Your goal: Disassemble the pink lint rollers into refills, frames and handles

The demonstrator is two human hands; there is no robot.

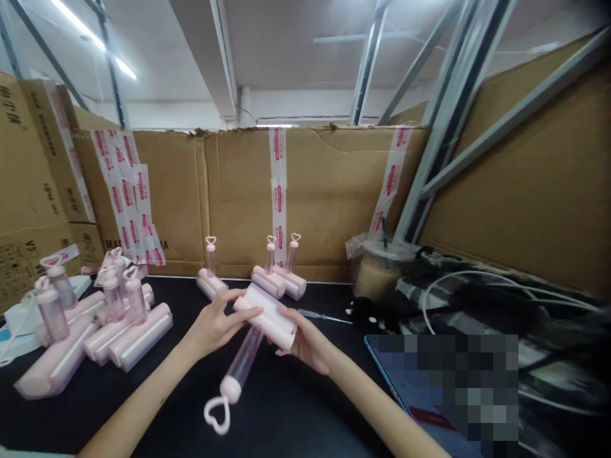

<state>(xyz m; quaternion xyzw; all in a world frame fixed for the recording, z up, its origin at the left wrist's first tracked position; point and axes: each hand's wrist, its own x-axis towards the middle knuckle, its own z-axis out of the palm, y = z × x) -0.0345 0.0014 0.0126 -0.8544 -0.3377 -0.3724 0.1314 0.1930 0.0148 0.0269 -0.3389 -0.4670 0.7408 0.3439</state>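
Over the middle of the black table, both hands hold a pale pink lint roller (pixel 267 315). Its clear handle points down toward me and ends in a heart-shaped loop. My left hand (pixel 214 324) grips the left end of the roller head, with the index finger laid across it. Fingers of my right hand (pixel 308 340) are closed around the right end; some are hidden behind the head. Similar lint rollers (pixel 140 337) stand in a group at the left, handles upward. Behind my hands, three more rollers (pixel 286 283) rest near the cardboard wall.
A screwdriver (pixel 324 316) lies right of my hands. Behind it stands a plastic cup (pixel 377 270) with a brown drink and straw. A tablet or phone (pixel 386 369), partly blurred out, lies at the right beside tangled white cables (pixel 429 299). Taped cardboard (pixel 238 191) closes off the back.
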